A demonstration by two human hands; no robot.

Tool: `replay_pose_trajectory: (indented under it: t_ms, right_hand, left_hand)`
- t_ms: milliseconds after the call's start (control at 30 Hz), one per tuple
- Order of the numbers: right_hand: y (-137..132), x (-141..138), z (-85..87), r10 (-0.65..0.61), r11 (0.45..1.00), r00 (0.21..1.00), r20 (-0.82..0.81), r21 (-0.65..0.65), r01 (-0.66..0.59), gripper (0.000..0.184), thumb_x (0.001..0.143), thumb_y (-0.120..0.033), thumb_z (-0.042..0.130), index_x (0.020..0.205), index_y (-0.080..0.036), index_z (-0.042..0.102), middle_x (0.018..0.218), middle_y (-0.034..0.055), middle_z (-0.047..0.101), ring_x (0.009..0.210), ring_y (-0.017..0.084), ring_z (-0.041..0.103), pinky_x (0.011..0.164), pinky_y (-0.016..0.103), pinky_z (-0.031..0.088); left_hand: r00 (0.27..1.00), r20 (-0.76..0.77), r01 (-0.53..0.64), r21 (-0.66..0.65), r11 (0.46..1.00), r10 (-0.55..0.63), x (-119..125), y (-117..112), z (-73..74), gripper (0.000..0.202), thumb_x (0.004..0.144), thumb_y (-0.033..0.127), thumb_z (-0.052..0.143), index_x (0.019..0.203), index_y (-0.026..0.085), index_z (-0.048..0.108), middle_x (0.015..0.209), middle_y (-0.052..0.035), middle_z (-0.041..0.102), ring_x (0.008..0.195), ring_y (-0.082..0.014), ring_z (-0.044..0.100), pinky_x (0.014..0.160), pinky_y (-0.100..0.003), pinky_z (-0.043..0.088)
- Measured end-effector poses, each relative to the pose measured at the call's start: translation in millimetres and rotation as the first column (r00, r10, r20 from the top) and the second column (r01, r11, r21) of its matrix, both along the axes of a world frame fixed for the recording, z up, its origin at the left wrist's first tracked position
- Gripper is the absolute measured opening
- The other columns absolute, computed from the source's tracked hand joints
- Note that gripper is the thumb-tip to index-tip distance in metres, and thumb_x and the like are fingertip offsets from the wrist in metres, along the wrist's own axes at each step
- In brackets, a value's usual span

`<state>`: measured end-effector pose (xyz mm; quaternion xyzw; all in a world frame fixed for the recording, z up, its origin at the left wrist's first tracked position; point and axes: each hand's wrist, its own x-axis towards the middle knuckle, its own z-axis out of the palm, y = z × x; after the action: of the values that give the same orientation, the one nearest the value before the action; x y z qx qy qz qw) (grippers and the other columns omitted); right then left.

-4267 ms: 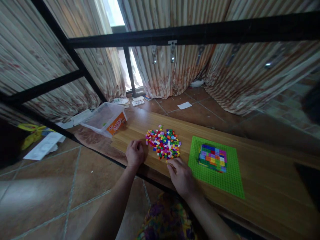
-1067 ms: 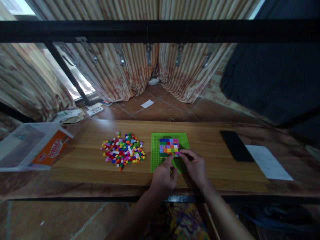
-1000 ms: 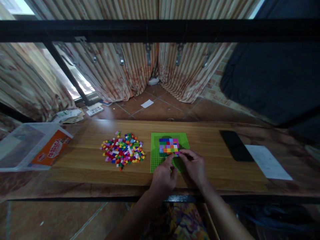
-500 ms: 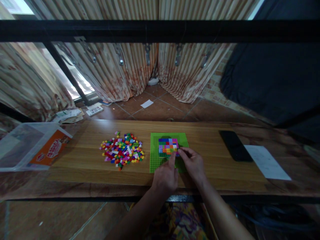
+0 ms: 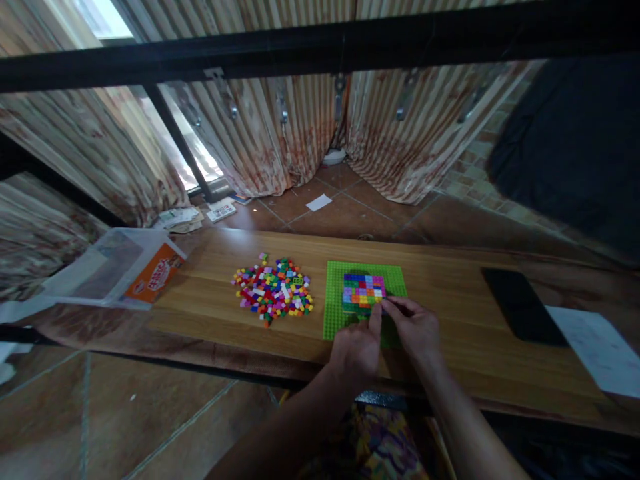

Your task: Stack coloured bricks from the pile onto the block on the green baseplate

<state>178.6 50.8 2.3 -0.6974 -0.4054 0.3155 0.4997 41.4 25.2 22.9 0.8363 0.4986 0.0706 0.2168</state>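
The brick model [image 5: 364, 288] sits just right of centre in the frame, a little below the middle, a rectangular block of blue, pink, green, orange, yellow and white studs. Striped curtains [image 5: 265, 150] fill most of the upper frame, crossed by a black metal bar [image 5: 280, 52]. Below them a long wooden board [image 5: 450, 293] runs from the left of the frame to the lower right. At the left of the frame, by the board's end, stands a clear plastic box [image 5: 95, 270] with an orange label. The green baseplate [image 5: 334, 320] lies on the board right of centre, under the model. At the right edge lies a white sheet [image 5: 597, 347], with a black slab [image 5: 523, 305] touching its upper left side. A spread of loose bricks [image 5: 274, 291] in many colours lies left of the baseplate, apart from it. At lower centre the left hand [image 5: 356, 348] has its forefinger stretched to the model's near right corner, the other fingers curled. The right hand [image 5: 417, 328] comes in from the right, thumb and forefinger nearly together at that same corner; whether either hand grips a brick cannot be told, as the fingertips hide the spot.
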Motion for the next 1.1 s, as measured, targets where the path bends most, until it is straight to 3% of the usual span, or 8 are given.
replay_pose_trajectory:
  t_ms: [233, 400, 567, 700, 800, 867, 1000, 1100]
  right_hand:
    - [-1.4, 5.3, -3.0, 0.03, 0.997, 1.0, 0.003, -0.074, -0.03, 0.039, 0.063, -0.052, 0.074, 0.082, -0.018, 0.075, 0.081, 0.0073, 0.075, 0.073, 0.023, 0.068, 0.067, 0.033, 0.051]
    - [-4.4, 11.5, -6.0, 0.023, 0.995, 1.0, 0.007, -0.097, -0.023, 0.046, 0.067, -0.058, 0.071, 0.086, -0.016, 0.075, 0.076, 0.0081, 0.075, 0.069, 0.022, 0.066, 0.06, 0.03, 0.048]
    - [-4.6, 19.4, -12.4, -0.024, 0.993, 0.998, -0.055, -0.114, 0.018, 0.054, 0.069, -0.064, 0.065, 0.086, -0.014, 0.074, 0.074, 0.0082, 0.073, 0.065, 0.02, 0.064, 0.059, 0.03, 0.049]
    - [-5.3, 22.2, -17.4, -0.035, 0.995, 0.997, -0.068, -0.098, 0.028, 0.053, 0.069, -0.063, 0.066, 0.089, -0.015, 0.074, 0.078, 0.0071, 0.073, 0.069, 0.02, 0.066, 0.066, 0.031, 0.052]
    - [-6.4, 21.4, -21.3, -0.035, 0.995, 0.998, -0.044, -0.093, 0.03, 0.047, 0.071, -0.06, 0.065, 0.087, -0.017, 0.073, 0.078, 0.0062, 0.073, 0.07, 0.02, 0.067, 0.068, 0.031, 0.053]
    - [-6.9, 21.2, -25.8, -0.033, 0.996, 0.999, -0.029, -0.083, 0.03, 0.044, 0.073, -0.059, 0.064, 0.087, -0.018, 0.073, 0.078, 0.0059, 0.073, 0.07, 0.02, 0.067, 0.068, 0.032, 0.053]
    - [-8.2, 22.5, -36.2, -0.046, 0.998, 0.999, 0.008, -0.039, 0.046, 0.046, 0.074, -0.059, 0.063, 0.09, -0.017, 0.072, 0.078, 0.0066, 0.073, 0.07, 0.022, 0.067, 0.068, 0.033, 0.053]
    - [-9.8, 23.5, -38.3, -0.031, 0.999, 0.994, 0.106, -0.021, 0.034, 0.048, 0.076, -0.06, 0.061, 0.091, -0.017, 0.073, 0.08, 0.0087, 0.074, 0.073, 0.024, 0.068, 0.066, 0.032, 0.052]
  left_hand:
    - [0.998, -0.052, 0.022, -0.013, 1.0, -0.023, -0.3, 0.5, 1.5, 0.075, 0.081, 0.018, 0.042, 0.15, 0.01, 0.015, 0.096, -0.0136, 0.068, 0.08, -0.0232, 0.065, 0.067, -0.032, 0.052]
    - [0.998, 0.067, -0.011, 0.058, 0.998, 0.007, -9.6, -4.9, -0.7, 0.073, 0.084, 0.023, 0.041, 0.151, 0.013, 0.013, 0.1, -0.0118, 0.068, 0.082, -0.0205, 0.066, 0.07, -0.031, 0.053]
    - [0.965, 0.187, -0.201, 0.08, 0.976, 0.183, -37.0, -15.8, 1.8, 0.061, 0.088, 0.027, 0.04, 0.147, 0.018, 0.027, 0.106, -0.0096, 0.069, 0.088, -0.0198, 0.066, 0.078, -0.031, 0.053]
    - [0.851, 0.289, -0.473, 0.062, 0.879, 0.438, -83.7, -14.6, 3.8, 0.045, 0.088, 0.026, 0.045, 0.133, 0.023, 0.047, 0.102, -0.0052, 0.071, 0.089, -0.0169, 0.066, 0.08, -0.027, 0.052]
    - [0.715, 0.318, -0.672, 0.068, 0.737, 0.622, -127.5, -6.3, 0.7, 0.037, 0.087, 0.028, 0.049, 0.123, 0.022, 0.055, 0.105, -0.0058, 0.07, 0.081, -0.0153, 0.066, 0.073, -0.025, 0.05]
    - [0.609, 0.334, -0.773, 0.043, 0.633, 0.72, -154.9, 0.8, -2.4, 0.038, 0.085, 0.028, 0.052, 0.122, 0.02, 0.055, 0.093, -0.0041, 0.07, 0.077, -0.0148, 0.066, 0.07, -0.024, 0.049]
    - [0.495, 0.327, -0.856, 0.024, 0.516, 0.805, -194.0, 16.0, -6.7, 0.034, 0.086, 0.03, 0.052, 0.118, 0.02, 0.06, 0.088, -0.0033, 0.069, 0.079, -0.0152, 0.065, 0.071, -0.025, 0.047]
    - [0.484, 0.254, -0.872, 0.058, 0.486, 0.838, -207.0, 26.6, -6.1, 0.035, 0.085, 0.03, 0.054, 0.117, 0.02, 0.061, 0.095, -0.0055, 0.068, 0.085, -0.0172, 0.064, 0.075, -0.027, 0.047]
